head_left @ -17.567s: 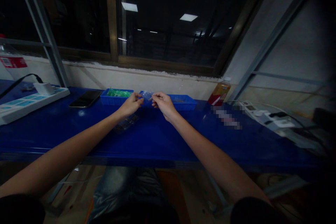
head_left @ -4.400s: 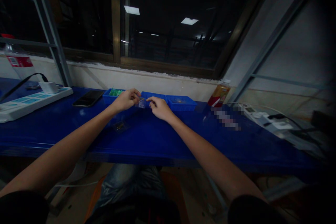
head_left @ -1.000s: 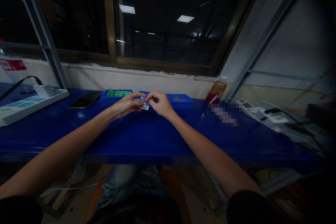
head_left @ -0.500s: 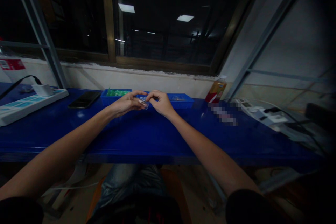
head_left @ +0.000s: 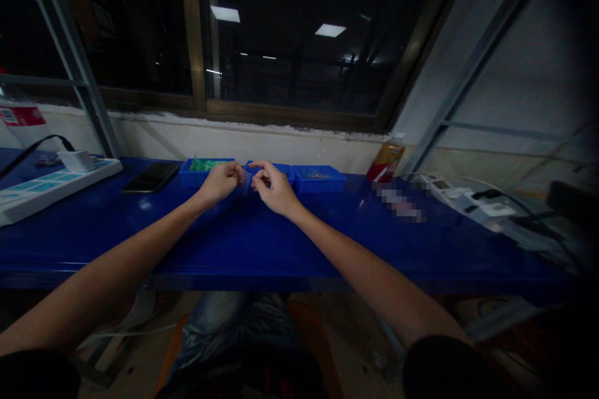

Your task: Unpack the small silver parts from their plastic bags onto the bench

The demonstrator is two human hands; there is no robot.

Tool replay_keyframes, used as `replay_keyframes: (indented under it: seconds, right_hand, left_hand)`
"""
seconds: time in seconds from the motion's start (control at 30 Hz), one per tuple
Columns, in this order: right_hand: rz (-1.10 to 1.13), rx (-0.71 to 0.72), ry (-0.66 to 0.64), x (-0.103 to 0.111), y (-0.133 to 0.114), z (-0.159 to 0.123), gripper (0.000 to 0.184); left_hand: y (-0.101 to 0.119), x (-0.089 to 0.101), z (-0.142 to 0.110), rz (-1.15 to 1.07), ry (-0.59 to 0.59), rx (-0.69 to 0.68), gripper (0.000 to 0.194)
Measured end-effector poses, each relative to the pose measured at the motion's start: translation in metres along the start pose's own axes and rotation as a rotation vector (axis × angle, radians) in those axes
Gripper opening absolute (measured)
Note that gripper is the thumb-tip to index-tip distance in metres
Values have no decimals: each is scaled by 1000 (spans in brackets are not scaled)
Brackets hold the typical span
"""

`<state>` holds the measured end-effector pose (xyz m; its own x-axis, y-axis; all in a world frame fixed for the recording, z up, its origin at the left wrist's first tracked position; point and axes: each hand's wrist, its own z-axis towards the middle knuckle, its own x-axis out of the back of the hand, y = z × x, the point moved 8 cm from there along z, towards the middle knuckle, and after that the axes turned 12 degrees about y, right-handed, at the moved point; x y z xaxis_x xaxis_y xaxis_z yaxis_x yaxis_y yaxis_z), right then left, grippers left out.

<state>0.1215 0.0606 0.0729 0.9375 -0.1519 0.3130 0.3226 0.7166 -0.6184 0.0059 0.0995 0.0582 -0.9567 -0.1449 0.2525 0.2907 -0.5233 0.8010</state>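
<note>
My left hand (head_left: 221,183) is closed, its fingertips pinching a small clear plastic bag (head_left: 245,184). What the bag holds is too small to make out. Just right of the bag is my right hand (head_left: 277,191), with its index finger stretched out and its thumb apart from it; I see nothing held in it. Behind my hands stand blue trays: the left tray (head_left: 189,179) holds green pieces (head_left: 202,164), the middle tray (head_left: 286,173) is partly hidden by my right hand, and the right tray (head_left: 322,186) contains small items that are hard to make out.
A phone (head_left: 150,177) lies on the blue table (head_left: 262,243), left of the trays. Farther left is a white power strip (head_left: 56,187) with a plug. A drink bottle (head_left: 386,161) stands at the right, near another power strip (head_left: 468,202) and cables.
Both hands held the bag between them before. My left hand has closed at the bag's left side, while my right fingers have come off it and spread.
</note>
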Motion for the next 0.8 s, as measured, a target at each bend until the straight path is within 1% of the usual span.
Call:
replay_keyframes:
  seconds: [0.07, 0.1, 0.13, 0.2, 0.27, 0.33, 0.43, 0.53, 0.63, 0.7, 0.77, 0.8]
  right_hand:
    - [76, -147, -9, -2, 13, 1, 19]
    - [105, -228, -48, -5, 20, 0, 17]
    - [131, -307, -106, -10, 26, -2, 19]
    - [183, -436, -229, -20, 32, -9, 26]
    - [256, -507, -295, -28, 31, -15, 23]
    - [335, -520, -284, -30, 27, -17, 15]
    - [390, -477, -204, -25, 24, -13, 9]
    - [338, -412, -83, -11, 32, -3, 11]
    - [141, -288, 106, 15, 40, 10, 11]
    - [-48, -170, 234, 34, 39, 15, 12]
    - [-216, -48, 298, 46, 31, 17, 14]
    - [-278, 7, 300, 48, 26, 17, 15]
  left_hand:
    - [9, 8, 2, 63, 84, -117, 18]
    - [15, 13, 1, 82, 130, -179, 17]
    - [21, 16, 0, 87, 171, -236, 15]
    - [31, 20, -4, 61, 218, -320, 13]
    - [36, 21, -7, 23, 226, -354, 12]
    - [38, 18, -8, -4, 205, -369, 11]
    - [36, 12, -7, -48, 126, -369, 11]
    - [31, 9, -5, -34, 73, -343, 12]
    - [28, 6, -4, 56, 54, -312, 15]
    - [26, 0, -5, 111, -1, -268, 14]
    - [23, -8, -8, 123, -78, -203, 14]
    - [21, -12, -9, 111, -113, -161, 15]
